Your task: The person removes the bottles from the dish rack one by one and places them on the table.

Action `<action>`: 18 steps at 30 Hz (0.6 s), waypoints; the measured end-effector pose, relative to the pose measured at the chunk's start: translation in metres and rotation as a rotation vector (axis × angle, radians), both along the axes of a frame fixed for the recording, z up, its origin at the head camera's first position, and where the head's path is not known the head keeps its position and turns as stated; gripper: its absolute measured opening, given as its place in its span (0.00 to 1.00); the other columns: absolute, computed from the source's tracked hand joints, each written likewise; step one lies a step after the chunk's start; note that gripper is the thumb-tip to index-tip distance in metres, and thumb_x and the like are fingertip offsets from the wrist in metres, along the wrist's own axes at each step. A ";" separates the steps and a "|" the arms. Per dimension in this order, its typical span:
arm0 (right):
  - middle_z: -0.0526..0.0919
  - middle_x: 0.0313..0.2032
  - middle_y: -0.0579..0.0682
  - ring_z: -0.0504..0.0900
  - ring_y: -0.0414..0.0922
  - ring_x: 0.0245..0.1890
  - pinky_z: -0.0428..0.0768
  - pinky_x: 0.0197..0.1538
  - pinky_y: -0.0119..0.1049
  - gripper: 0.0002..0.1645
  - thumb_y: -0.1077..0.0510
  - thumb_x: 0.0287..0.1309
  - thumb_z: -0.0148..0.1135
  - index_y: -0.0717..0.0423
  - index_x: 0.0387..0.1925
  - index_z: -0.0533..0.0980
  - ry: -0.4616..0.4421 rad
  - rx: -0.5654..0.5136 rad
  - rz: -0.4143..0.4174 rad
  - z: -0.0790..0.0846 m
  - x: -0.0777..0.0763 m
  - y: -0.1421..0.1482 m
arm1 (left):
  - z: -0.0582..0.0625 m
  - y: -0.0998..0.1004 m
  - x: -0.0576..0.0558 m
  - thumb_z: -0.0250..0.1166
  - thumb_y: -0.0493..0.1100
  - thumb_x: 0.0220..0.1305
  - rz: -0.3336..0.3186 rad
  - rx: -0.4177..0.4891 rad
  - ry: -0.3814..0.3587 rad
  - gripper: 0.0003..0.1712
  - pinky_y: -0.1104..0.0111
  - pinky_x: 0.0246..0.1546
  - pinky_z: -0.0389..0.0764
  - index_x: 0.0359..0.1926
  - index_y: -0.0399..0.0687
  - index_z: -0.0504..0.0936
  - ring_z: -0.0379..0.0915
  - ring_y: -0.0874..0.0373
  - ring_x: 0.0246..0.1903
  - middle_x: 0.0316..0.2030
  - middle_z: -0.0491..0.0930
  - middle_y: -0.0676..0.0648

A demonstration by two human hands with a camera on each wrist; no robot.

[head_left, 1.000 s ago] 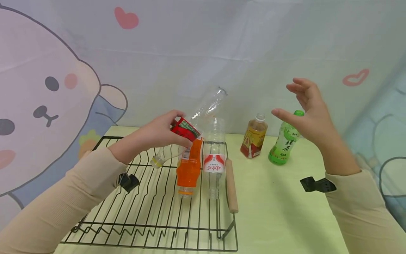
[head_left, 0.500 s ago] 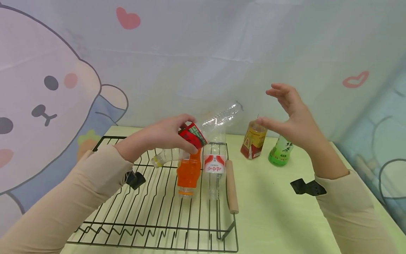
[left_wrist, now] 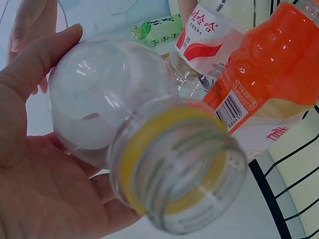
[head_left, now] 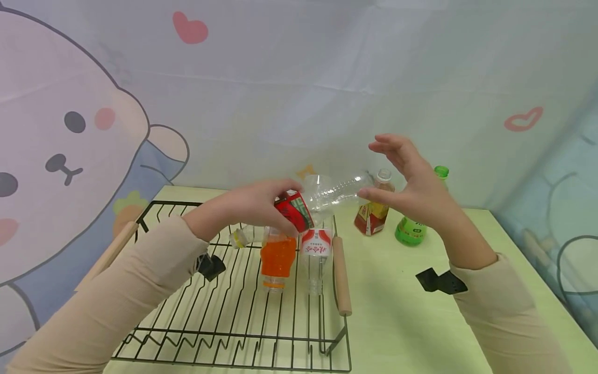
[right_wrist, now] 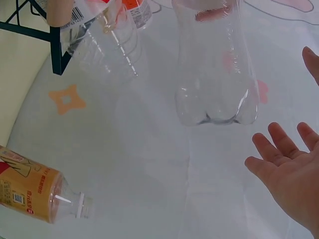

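Note:
My left hand (head_left: 254, 205) grips a clear plastic bottle (head_left: 343, 191) round its red and green label (head_left: 295, 210). The bottle lies tilted above the rack, its uncapped neck with a yellow ring (left_wrist: 134, 149) toward the left and its base toward the right. My right hand (head_left: 413, 189) is in the air by the base, fingers spread and thumb apart; in the right wrist view a gap shows between its fingertips and the bottle. Below the held bottle, an orange-labelled bottle (head_left: 279, 257) and a clear bottle with a red and white label (head_left: 316, 242) lie on the rack.
The black wire rack (head_left: 219, 331) has a wooden handle (head_left: 342, 278) on its right side. To its right, a bottle with a yellow and red label (head_left: 371, 215) and a green tea bottle (head_left: 411, 232) stand on the pale green table (head_left: 392, 311). A printed curtain (head_left: 280, 78) hangs behind.
My left hand has moved right and slightly down with the bottle, whose raised base has tipped down nearer level. My right hand has come left and down toward the base.

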State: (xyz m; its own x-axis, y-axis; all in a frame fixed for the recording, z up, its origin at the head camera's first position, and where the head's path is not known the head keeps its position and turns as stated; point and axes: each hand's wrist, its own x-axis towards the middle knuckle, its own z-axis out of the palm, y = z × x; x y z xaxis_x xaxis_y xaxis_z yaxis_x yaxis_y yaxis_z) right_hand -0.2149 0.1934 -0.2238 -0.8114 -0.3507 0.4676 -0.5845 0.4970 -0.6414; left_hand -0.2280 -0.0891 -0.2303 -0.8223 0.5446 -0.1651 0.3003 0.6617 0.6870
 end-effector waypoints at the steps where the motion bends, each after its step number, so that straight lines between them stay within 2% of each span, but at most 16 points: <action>1: 0.67 0.65 0.51 0.59 0.48 0.71 0.58 0.71 0.47 0.48 0.60 0.50 0.73 0.52 0.69 0.57 0.001 0.012 0.006 -0.001 -0.001 -0.001 | -0.001 0.001 0.000 0.74 0.41 0.50 -0.005 -0.005 0.000 0.45 0.63 0.43 0.81 0.68 0.51 0.62 0.75 0.50 0.46 0.52 0.72 0.43; 8: 0.69 0.64 0.53 0.62 0.51 0.69 0.59 0.70 0.52 0.48 0.59 0.49 0.74 0.55 0.68 0.58 0.030 0.066 0.077 -0.009 -0.006 -0.011 | -0.005 0.006 -0.002 0.73 0.40 0.51 -0.033 -0.045 -0.011 0.46 0.63 0.43 0.82 0.70 0.49 0.60 0.71 0.49 0.51 0.55 0.72 0.43; 18: 0.70 0.63 0.52 0.63 0.52 0.68 0.59 0.68 0.57 0.47 0.57 0.49 0.74 0.55 0.67 0.59 0.014 0.153 0.130 -0.017 -0.008 -0.019 | -0.008 0.014 -0.002 0.75 0.42 0.49 -0.056 -0.081 -0.030 0.46 0.66 0.41 0.81 0.68 0.52 0.62 0.71 0.50 0.51 0.55 0.72 0.44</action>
